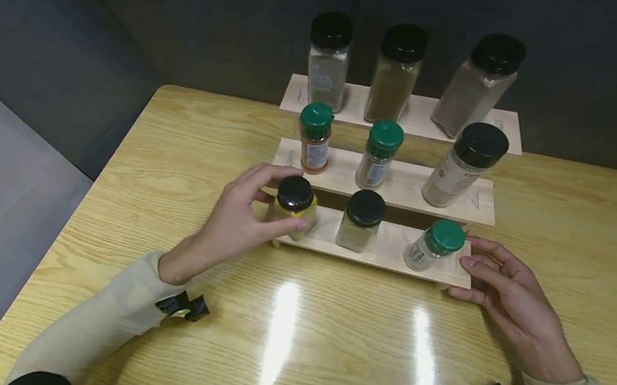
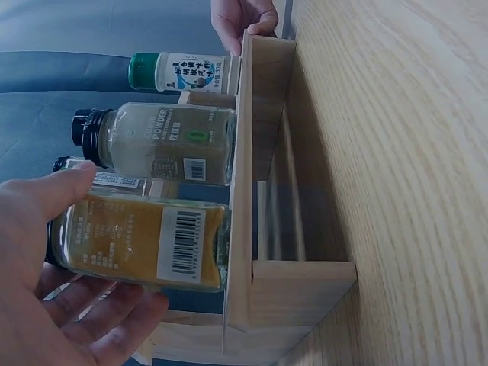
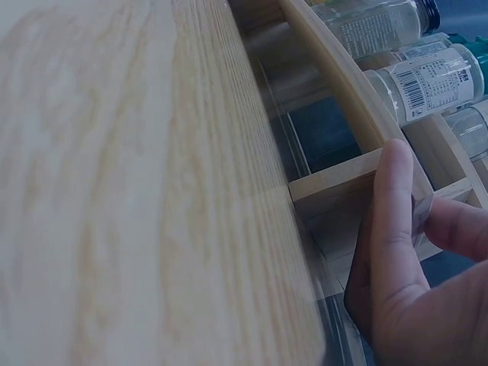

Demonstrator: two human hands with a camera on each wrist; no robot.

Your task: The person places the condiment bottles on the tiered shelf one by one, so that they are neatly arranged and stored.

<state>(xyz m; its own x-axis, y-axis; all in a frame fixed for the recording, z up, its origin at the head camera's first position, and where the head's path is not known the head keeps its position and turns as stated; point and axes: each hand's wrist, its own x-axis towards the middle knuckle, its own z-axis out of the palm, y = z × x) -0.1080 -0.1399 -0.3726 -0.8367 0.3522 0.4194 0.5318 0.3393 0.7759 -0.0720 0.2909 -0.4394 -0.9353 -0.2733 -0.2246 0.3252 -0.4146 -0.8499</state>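
Note:
A three-tier wooden spice rack (image 1: 383,254) stands at the far middle of the table. My left hand (image 1: 283,203) grips a yellow spice jar (image 1: 296,212) with a black lid at the left end of the lowest shelf. In the left wrist view my thumb (image 2: 53,191) lies over the yellow jar (image 2: 137,244), fingers below it, and the jar's base is against the shelf (image 2: 242,191). My right hand (image 1: 473,270) pinches the right end of the lowest shelf. The right wrist view shows my thumb (image 3: 396,198) on the shelf end (image 3: 335,183).
A black-lidded jar (image 1: 362,222) and a tilted green-lidded bottle (image 1: 435,245) share the lowest shelf. The middle shelf carries two green-lidded jars (image 1: 314,139) and a leaning black-lidded one (image 1: 465,166). Three tall black-lidded jars (image 1: 395,72) stand on top. A dark wall lies behind.

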